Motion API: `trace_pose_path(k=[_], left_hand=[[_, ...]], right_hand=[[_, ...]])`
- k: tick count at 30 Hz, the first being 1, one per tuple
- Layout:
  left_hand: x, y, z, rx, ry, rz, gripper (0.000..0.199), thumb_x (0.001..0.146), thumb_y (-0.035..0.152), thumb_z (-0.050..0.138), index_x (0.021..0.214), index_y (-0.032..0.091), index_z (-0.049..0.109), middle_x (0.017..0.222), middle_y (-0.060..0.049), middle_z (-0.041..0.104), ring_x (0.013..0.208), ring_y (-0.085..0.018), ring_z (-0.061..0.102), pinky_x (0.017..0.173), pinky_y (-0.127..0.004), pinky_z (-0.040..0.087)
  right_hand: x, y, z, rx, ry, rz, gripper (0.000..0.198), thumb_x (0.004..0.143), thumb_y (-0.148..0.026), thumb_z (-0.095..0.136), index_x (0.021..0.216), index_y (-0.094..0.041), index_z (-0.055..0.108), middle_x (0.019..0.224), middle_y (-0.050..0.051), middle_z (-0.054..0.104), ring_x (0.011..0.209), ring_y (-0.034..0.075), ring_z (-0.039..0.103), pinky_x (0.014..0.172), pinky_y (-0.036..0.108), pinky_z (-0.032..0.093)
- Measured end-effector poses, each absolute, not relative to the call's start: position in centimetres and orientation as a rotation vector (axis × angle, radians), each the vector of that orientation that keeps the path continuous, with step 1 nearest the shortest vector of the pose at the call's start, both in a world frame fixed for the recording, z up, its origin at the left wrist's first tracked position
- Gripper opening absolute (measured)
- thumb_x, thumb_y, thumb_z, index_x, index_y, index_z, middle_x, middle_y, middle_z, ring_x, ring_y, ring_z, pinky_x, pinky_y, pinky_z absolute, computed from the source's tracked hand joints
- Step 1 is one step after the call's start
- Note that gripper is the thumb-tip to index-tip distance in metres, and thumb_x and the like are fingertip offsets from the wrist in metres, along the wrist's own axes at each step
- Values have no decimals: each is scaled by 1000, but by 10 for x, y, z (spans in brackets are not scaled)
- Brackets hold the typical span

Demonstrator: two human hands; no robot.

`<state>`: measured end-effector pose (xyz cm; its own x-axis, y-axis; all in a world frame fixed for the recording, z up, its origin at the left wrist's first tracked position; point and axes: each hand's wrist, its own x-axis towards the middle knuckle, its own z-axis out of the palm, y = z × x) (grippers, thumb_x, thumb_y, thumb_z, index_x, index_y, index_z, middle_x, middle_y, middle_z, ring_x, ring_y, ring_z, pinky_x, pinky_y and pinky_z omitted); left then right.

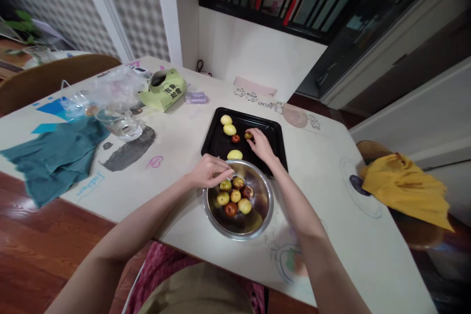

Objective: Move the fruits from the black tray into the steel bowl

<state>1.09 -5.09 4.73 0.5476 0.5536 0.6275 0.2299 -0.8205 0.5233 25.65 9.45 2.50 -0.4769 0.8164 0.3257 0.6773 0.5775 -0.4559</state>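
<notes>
A steel bowl (265,216) holds several jujubes (235,196), some yellow-green, some reddish brown. Over its far left rim is my left hand (210,170), fingers and thumb drawn together; whatever they may hold is hidden. Beyond the bowl lies a black baking tray (217,144), partly behind the bowl's rim. My right hand (261,144) reaches over the tray's right half, fingertips closed on a brownish jujube (248,135). To its left on the tray are a small red jujube (235,139) and yellow ones, including one yellow jujube (234,155) near the bowl.
A green paper box (165,91), clear plastic bags (117,86), a glass cup (123,122) and a teal cloth (59,152) occupy the left side of the white table (176,152). A purple packet (196,97) lies beside the box. Yellow fabric (405,186) drapes over a chair at right.
</notes>
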Motion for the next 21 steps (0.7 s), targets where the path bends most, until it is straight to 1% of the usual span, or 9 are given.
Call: trace_pose_path(k=[4, 9, 12, 15, 18, 21], left_hand=[[11, -51, 46, 2405, 659, 1189, 40, 108, 25, 52, 80, 17, 78, 82, -6, 84, 82, -17, 83, 75, -21, 63], [11, -50, 44, 2411, 650, 1220, 40, 108, 27, 52, 80, 18, 79, 82, -5, 84, 80, -17, 83, 73, -21, 62], [11, -50, 42, 2420, 669, 1215, 40, 108, 28, 52, 81, 19, 80, 82, -5, 84, 80, -17, 83, 72, -22, 62], [11, -49, 42, 2431, 681, 1214, 41, 108, 30, 52, 80, 20, 80, 81, -5, 84, 79, -17, 82, 71, -23, 62], [11, -49, 42, 2436, 682, 1208, 43, 109, 31, 52, 78, 20, 79, 79, -5, 83, 78, -18, 82, 70, -23, 60], [10, -49, 42, 2443, 687, 1186, 42, 109, 31, 51, 80, 19, 80, 80, -4, 84, 80, -17, 82, 72, -23, 61]], right_hand=[[258, 79, 34, -1214, -2298, 373, 34, 86, -11, 58, 118, -20, 65, 118, 12, 66, 110, 29, 63, 99, 49, 58], [270, 39, 57, -1120, -2259, 359, 30, 92, -16, 58, 121, -20, 64, 121, 13, 67, 112, 30, 65, 100, 50, 58], [277, 5, 74, -1073, -2235, 357, 28, 95, -20, 59, 122, -23, 63, 121, 11, 68, 111, 30, 66, 99, 48, 58], [281, -29, 89, -1041, -2284, 436, 25, 98, -23, 61, 123, -24, 63, 119, 10, 69, 107, 28, 68, 95, 45, 60], [282, -59, 101, -979, -2384, 551, 21, 100, -22, 61, 121, -24, 63, 119, 10, 70, 111, 27, 68, 98, 44, 59], [280, -81, 112, -913, -2519, 687, 20, 100, -19, 62, 120, -23, 63, 122, 10, 70, 114, 27, 69, 101, 43, 58]])
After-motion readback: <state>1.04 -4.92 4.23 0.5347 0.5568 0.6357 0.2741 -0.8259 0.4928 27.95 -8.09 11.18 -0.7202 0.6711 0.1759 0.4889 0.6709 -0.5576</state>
